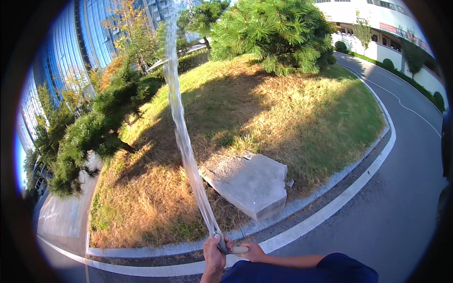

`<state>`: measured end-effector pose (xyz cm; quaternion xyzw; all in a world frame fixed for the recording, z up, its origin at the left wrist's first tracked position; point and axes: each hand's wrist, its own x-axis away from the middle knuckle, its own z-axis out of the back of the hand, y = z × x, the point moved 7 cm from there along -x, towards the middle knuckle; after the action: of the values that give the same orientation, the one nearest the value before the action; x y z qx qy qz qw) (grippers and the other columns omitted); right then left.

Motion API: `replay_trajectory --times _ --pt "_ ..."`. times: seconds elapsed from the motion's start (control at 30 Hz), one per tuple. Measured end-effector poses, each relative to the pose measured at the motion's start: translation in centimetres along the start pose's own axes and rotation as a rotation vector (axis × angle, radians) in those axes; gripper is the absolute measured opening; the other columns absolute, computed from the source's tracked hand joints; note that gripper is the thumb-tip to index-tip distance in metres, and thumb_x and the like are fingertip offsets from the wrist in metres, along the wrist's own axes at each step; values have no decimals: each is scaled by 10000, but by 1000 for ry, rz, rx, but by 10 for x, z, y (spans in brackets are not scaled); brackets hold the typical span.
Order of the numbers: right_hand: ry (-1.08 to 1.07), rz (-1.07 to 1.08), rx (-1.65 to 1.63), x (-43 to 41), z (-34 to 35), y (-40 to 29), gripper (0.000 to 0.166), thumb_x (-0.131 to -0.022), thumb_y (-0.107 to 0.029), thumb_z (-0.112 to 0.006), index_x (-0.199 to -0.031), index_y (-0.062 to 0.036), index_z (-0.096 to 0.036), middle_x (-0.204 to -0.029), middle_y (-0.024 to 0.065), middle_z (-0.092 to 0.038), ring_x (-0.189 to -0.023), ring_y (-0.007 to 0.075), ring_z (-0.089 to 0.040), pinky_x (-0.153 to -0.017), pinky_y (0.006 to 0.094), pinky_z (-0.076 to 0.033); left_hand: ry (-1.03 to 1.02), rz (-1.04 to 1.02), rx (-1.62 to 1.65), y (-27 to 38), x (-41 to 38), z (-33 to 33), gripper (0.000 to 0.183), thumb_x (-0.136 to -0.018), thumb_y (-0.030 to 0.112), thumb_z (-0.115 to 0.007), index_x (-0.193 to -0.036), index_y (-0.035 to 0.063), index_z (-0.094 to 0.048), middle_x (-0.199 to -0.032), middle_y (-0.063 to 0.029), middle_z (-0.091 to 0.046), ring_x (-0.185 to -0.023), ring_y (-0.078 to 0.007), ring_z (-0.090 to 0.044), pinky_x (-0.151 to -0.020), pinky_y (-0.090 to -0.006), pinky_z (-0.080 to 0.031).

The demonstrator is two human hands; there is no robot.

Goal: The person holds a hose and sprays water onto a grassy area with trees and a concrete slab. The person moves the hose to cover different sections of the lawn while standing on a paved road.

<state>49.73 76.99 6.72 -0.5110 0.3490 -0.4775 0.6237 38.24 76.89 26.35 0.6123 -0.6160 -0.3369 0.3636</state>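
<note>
My left hand (213,252) grips the mouth end of a pale hose (240,250), with the thumb up at the opening. A little farther back along the same hose, my right hand (254,252) is closed around it. The hose bends sharply between the two hands. From its mouth a thick stream of water (187,152) shoots up and away over the grass, leaning slightly left and breaking into drops near the top of the view. Where the water lands is out of view.
A large flat-topped stone block (260,184) lies on the grass mound (226,106) near the stone kerb (141,252). Pines stand at the left (92,131) and at the back (272,32). An asphalt road (400,187) with a white edge line curves around the right side.
</note>
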Motion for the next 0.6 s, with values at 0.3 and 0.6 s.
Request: replay_trajectory --times 0.3,0.6 --pt "37 62 46 -25 -30 -27 336 -769 -351 -818 -772 -68 -637 -667 67 -639 -624 148 -607 -588 331 -468 -1 -18 46 28 -10 44 317 -924 260 -505 -817 -38 -523 -668 -137 -530 -590 -247 -527 -562 -363 -436" --pt "17 67 188 -40 -62 -19 369 -767 -393 -814 -785 -71 -635 -678 68 -639 -633 154 -614 -592 341 -471 -6 -43 61 41 -10 77 322 -922 258 -499 -802 -39 -527 -634 -147 -524 -572 -257 -527 -558 -364 -443"
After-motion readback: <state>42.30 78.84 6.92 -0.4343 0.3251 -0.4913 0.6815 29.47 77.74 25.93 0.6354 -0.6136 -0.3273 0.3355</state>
